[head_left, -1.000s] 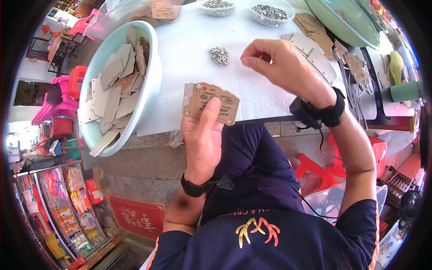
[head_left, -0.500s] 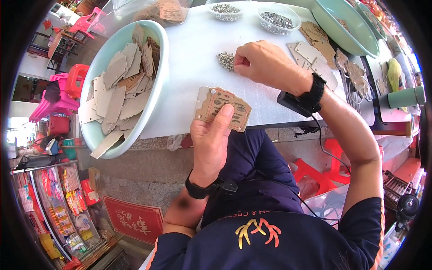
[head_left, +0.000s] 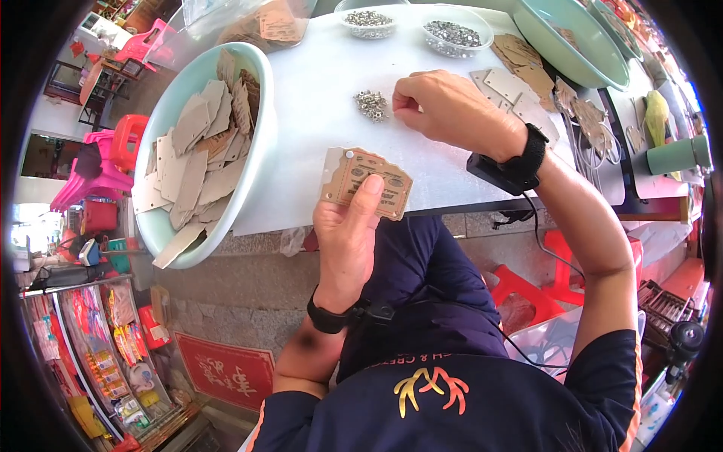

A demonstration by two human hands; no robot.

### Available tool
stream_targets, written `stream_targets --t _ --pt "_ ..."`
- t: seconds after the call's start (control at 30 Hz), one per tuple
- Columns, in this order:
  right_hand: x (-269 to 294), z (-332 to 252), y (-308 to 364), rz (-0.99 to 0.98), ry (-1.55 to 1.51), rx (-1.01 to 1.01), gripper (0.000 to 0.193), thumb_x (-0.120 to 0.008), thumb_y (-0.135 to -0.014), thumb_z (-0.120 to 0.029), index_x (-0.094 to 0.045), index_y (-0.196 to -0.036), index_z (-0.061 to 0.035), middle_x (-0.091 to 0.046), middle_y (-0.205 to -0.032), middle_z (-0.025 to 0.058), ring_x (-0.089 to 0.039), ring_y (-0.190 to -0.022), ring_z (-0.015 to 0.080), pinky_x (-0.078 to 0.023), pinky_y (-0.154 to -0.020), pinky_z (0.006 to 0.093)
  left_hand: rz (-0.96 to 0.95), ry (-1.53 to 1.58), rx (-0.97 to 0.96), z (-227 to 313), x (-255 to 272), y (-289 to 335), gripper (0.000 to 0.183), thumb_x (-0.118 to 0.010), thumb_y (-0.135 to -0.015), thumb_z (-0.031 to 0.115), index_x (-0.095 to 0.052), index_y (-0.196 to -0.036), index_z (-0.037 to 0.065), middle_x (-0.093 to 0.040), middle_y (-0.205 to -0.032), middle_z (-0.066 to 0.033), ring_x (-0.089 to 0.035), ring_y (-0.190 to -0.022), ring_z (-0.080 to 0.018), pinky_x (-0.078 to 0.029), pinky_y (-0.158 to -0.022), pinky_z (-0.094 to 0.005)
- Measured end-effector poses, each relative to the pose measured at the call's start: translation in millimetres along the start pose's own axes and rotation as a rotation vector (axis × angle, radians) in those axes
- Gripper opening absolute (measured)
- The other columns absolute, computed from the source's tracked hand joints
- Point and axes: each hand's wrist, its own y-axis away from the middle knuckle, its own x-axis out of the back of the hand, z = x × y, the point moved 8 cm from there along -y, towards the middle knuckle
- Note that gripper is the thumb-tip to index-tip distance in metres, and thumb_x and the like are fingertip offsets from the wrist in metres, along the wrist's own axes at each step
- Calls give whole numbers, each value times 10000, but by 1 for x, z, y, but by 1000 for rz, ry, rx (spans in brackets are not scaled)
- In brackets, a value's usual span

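My left hand (head_left: 348,233) grips a brown printed cardboard card (head_left: 376,179), thumb flat on its face and fingers behind it. The card has wavy edges, and a round silver rivet head shows at its upper left corner. A paler layer sticks out at its left side. Beyond it, over the white tabletop, my right hand (head_left: 452,109) is closed in a pinch, its fingertips curled under. Whatever they hold is hidden or too small to name. Right by those fingertips lies a small pile of silver metal rivets (head_left: 370,105).
A pale green basin (head_left: 266,113) full of card pieces stands at the left. Two clear tubs, one (head_left: 369,32) and another (head_left: 454,50), hold small metal parts at the back. Loose cards (head_left: 512,87) and a larger green basin (head_left: 617,75) sit at the right, near a green cup (head_left: 672,158).
My right hand's fingertips have moved slightly off the rivet pile, to its right. The left hand keeps its hold on the card. The whole view has shifted a little.
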Motion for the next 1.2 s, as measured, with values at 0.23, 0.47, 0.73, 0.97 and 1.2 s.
stream_targets --t 0.23,0.47,0.73,0.97,1.2 --pt "-11 -3 -5 -63 53 -63 177 -582 -823 -161 -625 -785 6 -643 -766 178 -625 -730 364 -487 -667 430 -18 -51 1 0 -4 0 261 -563 -953 71 -564 -1212 35 -623 -1099 -42 -603 -998 -139 -497 -882 -328" --pt "-15 -5 -3 -65 41 -28 156 -549 -779 -119 -597 -742 25 -617 -692 203 -613 -688 386 -482 -633 457 16 -67 3 0 -1 2 237 -559 -952 63 -577 -1185 20 -632 -1074 -54 -612 -976 -141 -500 -873 -331" --pt "7 -8 14 -3 46 14 147 -561 -778 -120 -596 -743 19 -615 -721 192 -603 -683 381 -475 -634 448 10 -69 13 0 -3 0 226 -558 -953 61 -583 -1172 15 -641 -1063 -61 -620 -962 -141 -511 -858 -327" --pt "4 -14 27 -18 94 85 162 -602 -835 -144 -615 -765 1 -630 -804 162 -603 -687 365 -479 -633 440 -10 -84 15 -1 -2 0 241 -562 -952 63 -574 -1190 24 -636 -1081 -61 -618 -978 -145 -510 -860 -329" --pt "77 -45 55 206 -350 -1 407 -762 -778 -270 -635 -1066 -13 -626 -1013 126 -609 -684 209 -506 -610 317 11 -70 8 0 1 6 245 -574 -945 69 -570 -1181 6 -634 -1074 -75 -618 -983 -155 -509 -879 -339"
